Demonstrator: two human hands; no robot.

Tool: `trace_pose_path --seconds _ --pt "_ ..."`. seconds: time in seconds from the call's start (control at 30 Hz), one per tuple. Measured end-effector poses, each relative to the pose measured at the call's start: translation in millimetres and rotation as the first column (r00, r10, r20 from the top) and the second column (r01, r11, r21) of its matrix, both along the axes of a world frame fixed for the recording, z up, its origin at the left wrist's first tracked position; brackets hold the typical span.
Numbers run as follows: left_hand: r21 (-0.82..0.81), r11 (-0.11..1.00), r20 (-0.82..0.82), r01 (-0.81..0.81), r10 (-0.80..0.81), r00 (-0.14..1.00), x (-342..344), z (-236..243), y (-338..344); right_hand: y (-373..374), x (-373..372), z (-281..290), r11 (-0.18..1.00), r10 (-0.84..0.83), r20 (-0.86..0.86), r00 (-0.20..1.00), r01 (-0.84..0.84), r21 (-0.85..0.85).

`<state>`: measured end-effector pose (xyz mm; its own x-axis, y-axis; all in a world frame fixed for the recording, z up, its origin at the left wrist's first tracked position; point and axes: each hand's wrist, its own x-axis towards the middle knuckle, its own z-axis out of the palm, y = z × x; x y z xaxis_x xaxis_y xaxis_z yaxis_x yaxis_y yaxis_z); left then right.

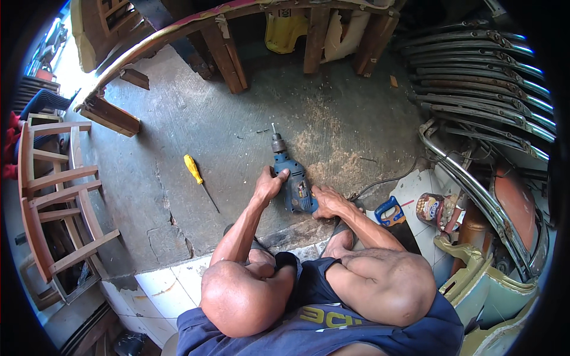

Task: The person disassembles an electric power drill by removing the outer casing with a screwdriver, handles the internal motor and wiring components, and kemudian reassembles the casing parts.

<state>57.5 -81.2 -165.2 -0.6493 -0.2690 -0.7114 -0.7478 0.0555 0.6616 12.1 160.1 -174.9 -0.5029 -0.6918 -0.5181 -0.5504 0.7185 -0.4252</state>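
Note:
A blue electric drill (292, 181) lies on its side low over the concrete floor, its chuck and thin bit facing away from me. My left hand (270, 183) is closed on the drill's left side, thumb over the body. At the rear right of the drill, my right hand (326, 203) is wrapped round the handle, whose underside is hidden. To the left, apart from my hands, a screwdriver (193, 170) with a yellow handle rests on the floor. Small dark screws or bits (262, 130) lie near the drill's tip.
Sawdust (320, 127) is scattered ahead. A curved wooden frame (225, 53) with legs stands at the far side. Wooden chair frames (62, 184) are at left. Stacked metal tubes (481, 89), a blue-handled saw (389, 212), a tin (430, 209) and the drill's cord (389, 180) are at right.

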Motion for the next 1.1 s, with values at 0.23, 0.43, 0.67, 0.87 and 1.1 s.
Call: trace_pose_path --seconds 0.23,0.43,0.67,0.87,1.1 --pt "-0.004 0.999 0.037 0.054 -0.053 0.998 -7 6 10 12 -4 2 0.998 -0.023 -0.001 1.0 0.023 -0.058" --pt "-0.048 0.998 -0.037 0.028 -0.029 0.999 -4 11 6 2 -5 18 1.0 -0.005 -0.014 1.0 0.005 -0.029" --pt "-0.011 1.0 -0.008 0.024 -0.024 1.0 -4 8 4 0 4 42 1.0 -0.013 -0.08 0.997 0.011 -0.024" --pt "-0.056 0.997 -0.002 0.046 -0.046 0.999 -3 21 9 4 24 34 0.999 -0.02 -0.13 0.991 0.025 0.031" --pt "-0.089 0.994 0.01 0.061 -0.06 0.998 -2 22 4 6 20 32 0.999 0.024 -0.149 0.989 -0.02 0.031"
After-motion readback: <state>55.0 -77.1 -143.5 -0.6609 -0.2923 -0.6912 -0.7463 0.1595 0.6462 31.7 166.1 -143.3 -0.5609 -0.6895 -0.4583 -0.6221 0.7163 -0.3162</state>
